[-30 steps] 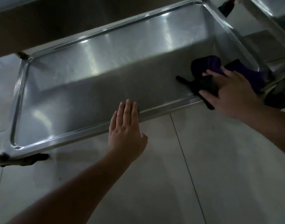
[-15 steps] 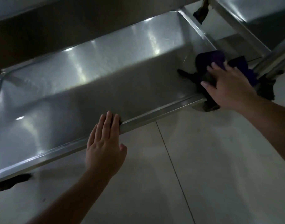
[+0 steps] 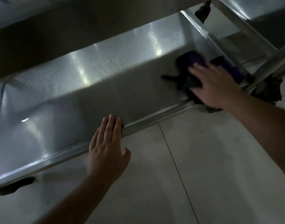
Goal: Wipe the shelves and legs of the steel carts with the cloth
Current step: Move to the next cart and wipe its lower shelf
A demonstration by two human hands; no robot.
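Note:
The bottom shelf of a steel cart fills the upper left, shiny and shallow with a raised rim. A dark purple cloth lies in its right near corner. My right hand presses flat on the cloth, fingers spread over it. My left hand rests on the shelf's near rim, fingers hooked over the edge, thumb free below. A steel leg rises at the right corner beside the cloth.
The shelf above overhangs the upper part of the view. A second steel cart stands at the top right. Dark caster wheels sit at the near left corner and right corner. Pale floor tiles spread below.
The view has shifted so the cart sits further left and lower. My right hand with the cloth stays in the shelf's right corner, blurred from motion. My left hand slid along the near rim.

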